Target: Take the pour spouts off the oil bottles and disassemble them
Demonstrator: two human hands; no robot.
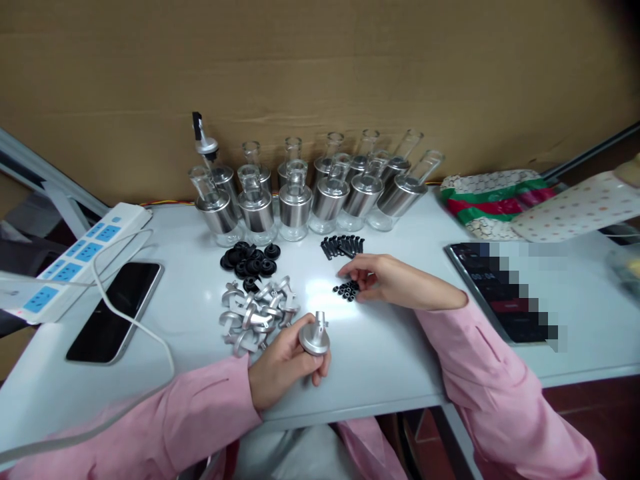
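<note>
My left hand (290, 360) holds a silver metal spout cap (315, 339) upright near the table's front edge. Fingers of my right hand (373, 279) are bent over a small group of black rings (346, 291); whether a ring is between the fingertips is too small to tell. Behind that hand lies a row of thin black pieces (343, 247). A pile of silver caps (257, 313) is left of my left hand, with black round stoppers (250, 260) just behind it. Several glass bottles with metal bands (295, 203) stand at the back, one fitted with a spout (207, 145).
At the left are a white power strip (80, 260), a black phone (115, 313) and a white cable (135, 320). A tablet-like device (500, 293) lies on the right, near a patterned cloth (495, 200). Cardboard (320, 73) rises behind the table (400, 360).
</note>
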